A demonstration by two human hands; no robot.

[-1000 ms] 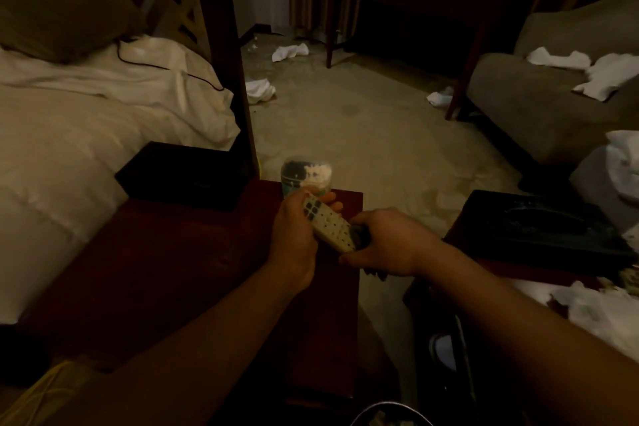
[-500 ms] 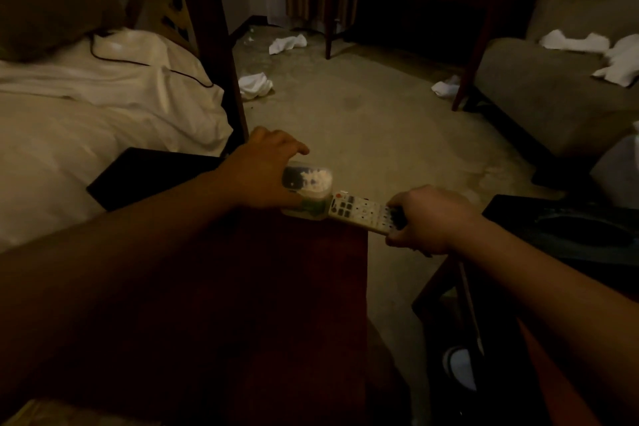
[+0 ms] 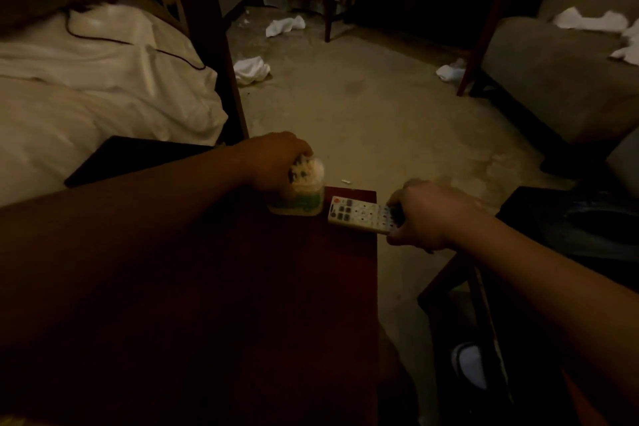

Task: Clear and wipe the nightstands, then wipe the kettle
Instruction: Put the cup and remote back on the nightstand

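Head view: left hand (image 3: 276,162) has left remote, now curls over small clear container (image 3: 300,195) at far edge of red nightstand (image 3: 242,287) — clearing continues. Right hand (image 3: 427,216) alone grips remote (image 3: 359,216), now lowered flat at nightstand's far right corner. Kettle not seen. Around: black tray (image 3: 131,157) left by bed, crumpled white cloths (image 3: 250,69) on far floor, second nightstand (image 3: 567,218) right — narrow gap between.

White remote (image 3: 363,216) beside clear cup (image 3: 300,195) on red-brown nightstand (image 3: 276,287).
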